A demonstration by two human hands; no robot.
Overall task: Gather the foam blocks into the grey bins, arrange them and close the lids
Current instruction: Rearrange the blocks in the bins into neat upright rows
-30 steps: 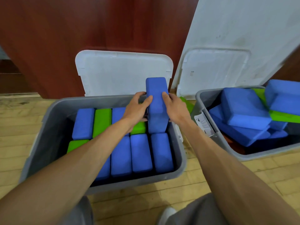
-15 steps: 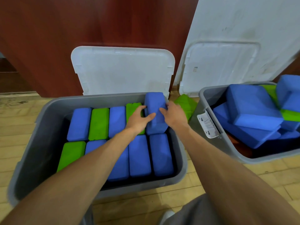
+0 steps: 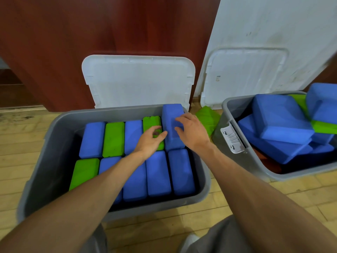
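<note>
Since a moment ago the blue foam block [image 3: 172,125] has gone down from standing tall between the hands into the last gap of the left grey bin [image 3: 118,113]. It sits a bit higher than its neighbours.

The right hand [image 3: 193,133] lies on top of it with fingers spread and loose, not squeezing. The left hand [image 3: 149,141] is just beside the block's left edge, with fingers softly bent and holding nothing. Its thumb tip is at the block's side, but it is not clear if it touches.

Under the left hand's fingers is a green block [image 3: 151,123]. Further left of that hand sit more blue and green ones, all soft bricks with round corners. Nearer than both hands lies a second row [image 3: 158,177] of the same bricks, packed tight.

Just right of the right hand a loose green block [image 3: 207,117] lies on the wood floor [image 3: 237,198], between the two bins. Well right of that hand, the right grey bin [image 3: 235,105] holds blue and green blocks in a messy heap [image 3: 280,119].

Beyond the hands two white plastic lids [image 3: 138,81] lean upright, smooth with round corners.
</note>
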